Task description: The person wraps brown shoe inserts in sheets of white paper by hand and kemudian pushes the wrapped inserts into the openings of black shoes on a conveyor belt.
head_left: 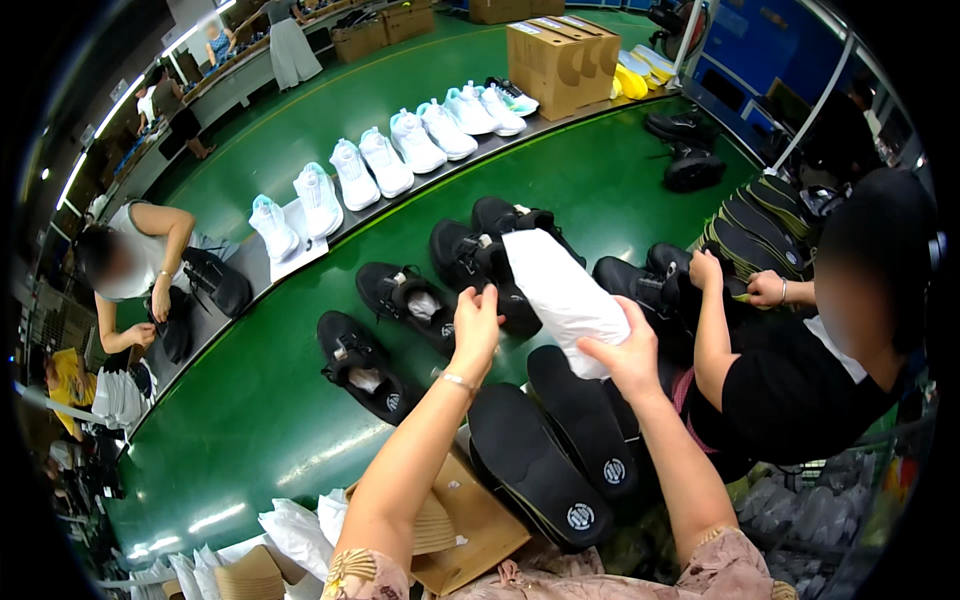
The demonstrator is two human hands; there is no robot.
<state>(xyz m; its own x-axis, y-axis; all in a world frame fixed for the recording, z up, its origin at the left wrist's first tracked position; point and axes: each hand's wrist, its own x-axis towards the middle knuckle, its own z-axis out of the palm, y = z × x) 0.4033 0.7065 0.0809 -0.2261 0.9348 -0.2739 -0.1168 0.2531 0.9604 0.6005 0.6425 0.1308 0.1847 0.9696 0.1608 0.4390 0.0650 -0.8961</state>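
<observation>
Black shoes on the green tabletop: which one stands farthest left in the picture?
The black shoe at the group's left end; every other black shoe on the green tabletop stands farther right.

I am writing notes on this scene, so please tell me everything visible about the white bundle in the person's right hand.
The white bundle is long and narrow, with a blunt upper end and a wrinkled, paper-like surface; its inside is hidden. It slants from upper left to lower right, over black shoes. The right hand grips its lower end, thumb in front; the left hand is apart.
</observation>
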